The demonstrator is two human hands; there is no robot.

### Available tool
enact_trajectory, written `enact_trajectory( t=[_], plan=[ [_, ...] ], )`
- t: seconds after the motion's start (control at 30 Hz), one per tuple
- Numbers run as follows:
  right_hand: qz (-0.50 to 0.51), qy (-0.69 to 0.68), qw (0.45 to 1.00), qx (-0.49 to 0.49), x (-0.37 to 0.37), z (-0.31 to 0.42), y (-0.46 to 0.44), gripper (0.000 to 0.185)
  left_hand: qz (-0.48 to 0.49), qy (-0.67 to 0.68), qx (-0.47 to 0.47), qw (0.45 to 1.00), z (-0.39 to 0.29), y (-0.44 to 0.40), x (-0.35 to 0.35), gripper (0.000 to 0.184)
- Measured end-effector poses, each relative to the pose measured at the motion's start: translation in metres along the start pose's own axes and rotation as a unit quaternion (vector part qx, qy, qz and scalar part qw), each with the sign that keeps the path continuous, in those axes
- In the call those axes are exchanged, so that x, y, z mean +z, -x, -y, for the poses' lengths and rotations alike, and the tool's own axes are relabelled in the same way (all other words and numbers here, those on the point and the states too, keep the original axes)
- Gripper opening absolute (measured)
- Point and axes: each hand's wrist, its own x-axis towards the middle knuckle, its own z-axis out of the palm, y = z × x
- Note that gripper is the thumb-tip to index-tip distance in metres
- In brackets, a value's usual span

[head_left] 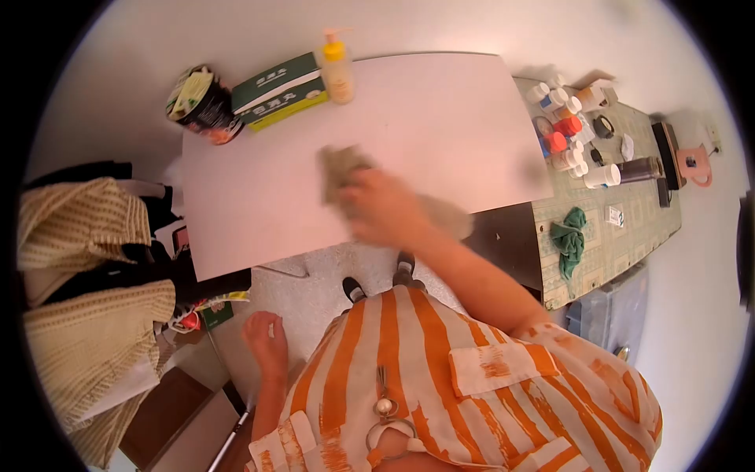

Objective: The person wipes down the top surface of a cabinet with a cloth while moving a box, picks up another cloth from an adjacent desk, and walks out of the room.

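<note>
Head view: the right hand (385, 206) is over the near middle of the white counter (259, 189), its fingers bent and grasping a grey-brown cloth (338, 167); motion blur softens both, so single fingertips and folds are hard to make out; the hand and forearm (480, 275) hide the cloth's middle, leaving one bunched part out to the far left and another to the right, by the counter's near edge; its long axis slants from far left to near right, the bunched end pointing far left; whether the right part touches the counter, I cannot tell; the left hand (266, 338) hangs near and left, well apart from the cloth, its fingers released and loosely curled; at the counter's far left stand a dark tub (204, 110), its print too blurred to read, a green box (279, 93) and a pump bottle (338, 77).
</note>
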Motion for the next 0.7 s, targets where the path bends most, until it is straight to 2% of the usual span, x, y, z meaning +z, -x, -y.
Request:
enact_trajectory(
  t=[0.03, 0.07, 0.1, 0.17, 0.23, 0.27, 0.3, 0.33, 0.37, 0.4, 0.43, 0.47, 0.5, 0.53, 0.57, 0.63, 0.7],
  plan=[
    [0.011, -0.036, 0.997, -0.064, 0.016, 0.029, -0.013, 0.048, -0.009, 0.008, -0.015, 1.0, 0.005, 0.001, 0.0, 0.008],
    [0.11, -0.054, 0.988, -0.099, 0.028, 0.059, -0.03, 0.046, -0.016, 0.007, -0.02, 1.0, 0.01, -0.002, -0.003, 0.008],
    [0.102, -0.086, 0.969, -0.206, 0.057, 0.079, -0.039, 0.044, -0.031, 0.015, -0.025, 0.999, 0.015, -0.005, -0.005, 0.008],
    [0.204, -0.173, 0.914, -0.306, 0.089, 0.117, -0.05, 0.028, -0.058, 0.02, -0.033, 0.998, 0.023, -0.008, -0.009, 0.008],
    [0.236, -0.286, 0.899, -0.234, 0.092, 0.121, -0.038, 0.027, -0.101, -0.021, -0.052, 0.993, 0.038, -0.013, -0.015, 0.006],
    [0.184, -0.33, 0.904, -0.202, 0.082, 0.112, -0.037, 0.03, -0.115, -0.025, -0.056, 0.991, 0.043, -0.018, -0.021, 0.006],
    [0.134, -0.37, 0.904, -0.169, 0.067, 0.098, -0.035, 0.032, -0.138, 0.037, -0.073, 0.987, 0.047, -0.022, -0.025, 0.007],
    [0.139, -0.443, 0.883, -0.072, 0.033, 0.082, -0.032, 0.031, -0.156, 0.101, -0.092, 0.978, 0.051, -0.021, -0.026, 0.008],
    [0.087, -0.475, 0.874, -0.051, 0.012, 0.055, -0.029, 0.032, -0.162, 0.104, -0.099, 0.976, 0.052, -0.022, -0.028, 0.008],
    [0.037, -0.362, 0.93, 0.046, -0.022, 0.048, -0.027, 0.03, -0.165, 0.133, -0.112, 0.971, 0.053, -0.028, -0.032, 0.009],
    [-0.035, -0.374, 0.925, 0.063, -0.038, 0.027, -0.022, 0.032, -0.169, 0.161, -0.122, 0.965, 0.056, -0.035, -0.033, 0.01],
    [-0.087, -0.316, 0.937, 0.123, -0.053, 0.013, -0.018, 0.033, -0.181, 0.188, -0.109, 0.959, 0.054, -0.044, -0.033, 0.01],
    [-0.123, -0.156, 0.973, 0.121, -0.069, 0.007, -0.02, 0.035, -0.188, 0.192, -0.11, 0.957, 0.054, -0.053, -0.035, 0.01],
    [-0.176, 0.018, 0.98, 0.097, -0.056, -0.005, -0.017, 0.04, -0.204, 0.162, -0.082, 0.962, 0.055, -0.062, -0.035, 0.01],
    [-0.176, 0.02, 0.98, 0.092, -0.042, -0.013, -0.015, 0.04, -0.221, 0.132, -0.053, 0.965, 0.057, -0.072, -0.037, 0.011],
    [-0.089, 0.162, 0.98, 0.079, -0.022, -0.005, -0.017, 0.045, -0.235, 0.124, -0.029, 0.964, 0.073, -0.094, -0.035, 0.014],
    [-0.038, 0.12, 0.992, 0.018, -0.001, 0.014, -0.03, 0.051, -0.247, 0.117, -0.011, 0.962, 0.081, -0.116, -0.033, 0.017]
  ],
)
